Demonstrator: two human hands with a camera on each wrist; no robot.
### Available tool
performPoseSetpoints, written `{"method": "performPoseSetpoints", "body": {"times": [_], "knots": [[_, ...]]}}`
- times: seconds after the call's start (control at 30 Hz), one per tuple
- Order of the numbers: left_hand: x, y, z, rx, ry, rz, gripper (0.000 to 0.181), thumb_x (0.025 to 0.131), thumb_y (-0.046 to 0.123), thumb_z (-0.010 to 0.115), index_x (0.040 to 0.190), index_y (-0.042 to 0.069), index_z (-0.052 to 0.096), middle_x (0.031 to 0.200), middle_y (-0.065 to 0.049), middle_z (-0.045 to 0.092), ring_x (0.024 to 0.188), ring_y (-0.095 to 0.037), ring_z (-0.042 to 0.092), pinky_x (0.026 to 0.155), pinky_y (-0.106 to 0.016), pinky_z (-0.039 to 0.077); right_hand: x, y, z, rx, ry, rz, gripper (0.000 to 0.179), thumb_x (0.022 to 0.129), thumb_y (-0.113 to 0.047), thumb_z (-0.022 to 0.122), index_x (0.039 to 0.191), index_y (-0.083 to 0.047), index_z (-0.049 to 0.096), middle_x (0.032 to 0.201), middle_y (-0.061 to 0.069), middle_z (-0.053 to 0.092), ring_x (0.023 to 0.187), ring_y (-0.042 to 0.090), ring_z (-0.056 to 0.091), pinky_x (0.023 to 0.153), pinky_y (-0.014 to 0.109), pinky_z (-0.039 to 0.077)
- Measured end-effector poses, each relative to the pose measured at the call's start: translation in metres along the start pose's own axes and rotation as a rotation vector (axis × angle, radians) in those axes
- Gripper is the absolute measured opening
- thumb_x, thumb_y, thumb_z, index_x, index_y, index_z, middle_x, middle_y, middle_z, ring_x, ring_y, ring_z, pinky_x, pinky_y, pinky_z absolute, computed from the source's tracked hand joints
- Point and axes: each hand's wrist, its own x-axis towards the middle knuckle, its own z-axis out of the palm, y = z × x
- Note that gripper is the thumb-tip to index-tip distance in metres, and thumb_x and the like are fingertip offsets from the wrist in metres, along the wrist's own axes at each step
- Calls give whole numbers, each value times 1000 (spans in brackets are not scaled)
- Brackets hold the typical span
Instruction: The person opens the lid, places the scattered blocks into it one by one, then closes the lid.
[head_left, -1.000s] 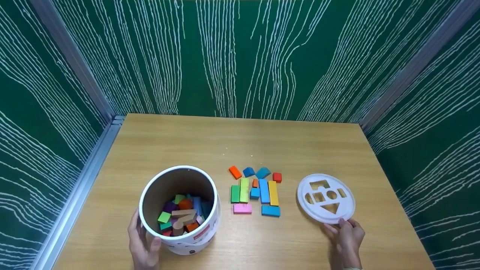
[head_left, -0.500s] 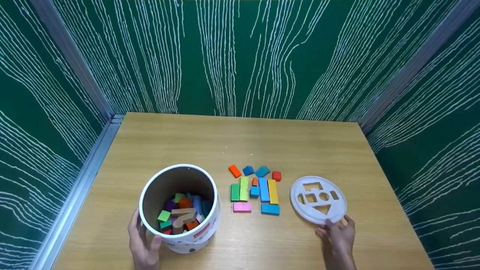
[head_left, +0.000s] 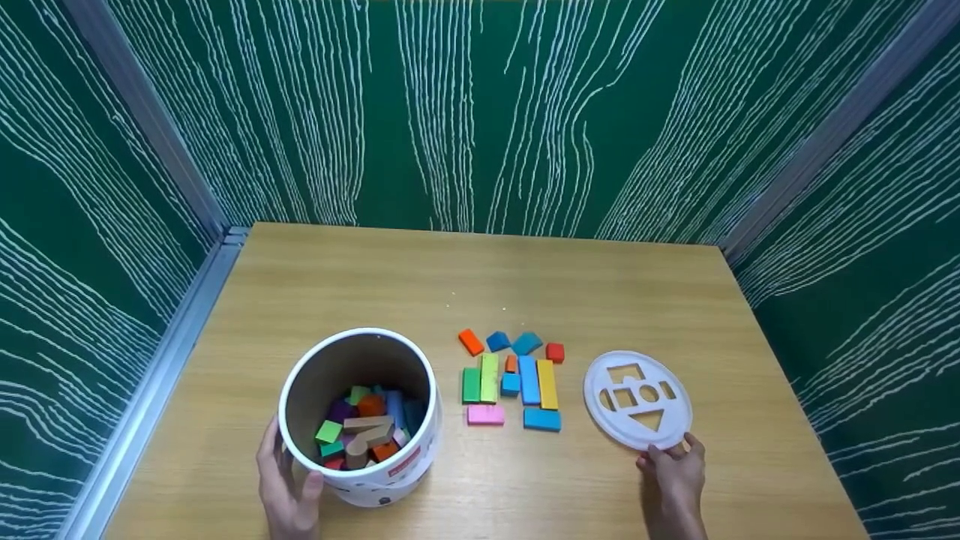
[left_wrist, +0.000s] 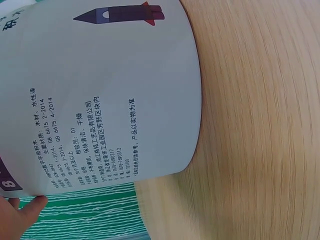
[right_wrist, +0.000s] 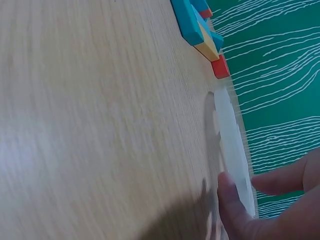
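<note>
Your right hand (head_left: pixel 679 474) pinches the lid (head_left: pixel 622 421), now nudged leftward (left hand (head_left: pixel 289 499) spread against the tub (head_left: pixel 371 489)), leaving the tub uncovered.

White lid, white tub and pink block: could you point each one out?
White lid (head_left: pixel 639 407): head view, on the solid strip between its holes.
White tub (left_wrist: pixel 110 92): left wrist view, on its printed outer wall.
Pink block (head_left: pixel 485 415): head view, on its top face.

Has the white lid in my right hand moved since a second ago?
Yes, to the left: the lid is now closer to the red block beside it.
</note>
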Motion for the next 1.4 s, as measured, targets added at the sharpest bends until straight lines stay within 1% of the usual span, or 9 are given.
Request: {"method": "performPoseSetpoints", "body": {"times": [0.2,0.37,0.57,0.63,0.83,0.97,1.2,1.3,1.4], "knots": [[-1,-5,-1,-20,-6,62,67,82,7,53,146,8,30,147,-11,34,132,-15,32,109,-28,27,-2,1,-3,-67,45,-2,76,86,4,52,148,6,8,127,31,41,66,14,61,61,29,57],[-1,-1,-1,2,-16,20,68,84,11,55,146,13,30,147,-8,34,132,-14,31,108,-29,27,-3,-1,-1,-150,116,0,77,83,1,55,147,6,13,130,33,40,77,21,60,58,26,55],[-2,0,0,16,-20,-39,68,84,16,57,146,16,30,148,-4,33,133,-14,30,110,-52,24,-6,0,-2,-196,128,-62,76,81,-1,60,145,7,19,133,37,35,117,43,41,64,23,51],[-1,1,0,19,-21,-55,68,84,16,57,146,16,29,148,-4,32,133,-15,29,108,-58,23,-9,0,-3,-235,131,-107,72,81,-1,62,141,8,25,130,36,36,116,43,43,67,22,48],[-1,3,0,15,-14,-69,69,83,15,58,146,11,30,148,-7,33,134,-23,29,108,-60,22,-20,-2,2,-372,110,-256,49,81,-3,63,124,10,43,118,31,47,88,32,54,63,20,42],[0,3,1,21,-11,-80,69,83,17,59,146,12,30,147,-6,33,133,-20,29,108,-60,22,-27,-7,9,-428,75,-308,39,81,-2,64,116,8,50,113,28,52,87,32,54,68,28,41],[1,-2,-1,-52,-22,28,70,80,5,55,146,6,30,146,-10,34,133,-19,30,111,-35,27,-41,-20,17,-492,5,-436,33,78,-2,68,109,6,58,109,25,56,94,35,55,76,37,43],[0,-3,-2,-27,-22,29,70,81,5,56,146,8,30,147,-10,34,133,-17,31,109,-28,28,-45,-25,22,-515,-22,-477,34,77,-2,69,109,5,60,108,25,56,95,36,55,76,38,44],[0,-2,-3,-19,-22,21,70,81,5,56,146,8,29,147,-10,33,133,-16,30,110,-30,28,-49,-28,27,-532,-47,-523,33,76,-2,71,107,3,61,105,23,56,95,36,56,75,39,46]]}}
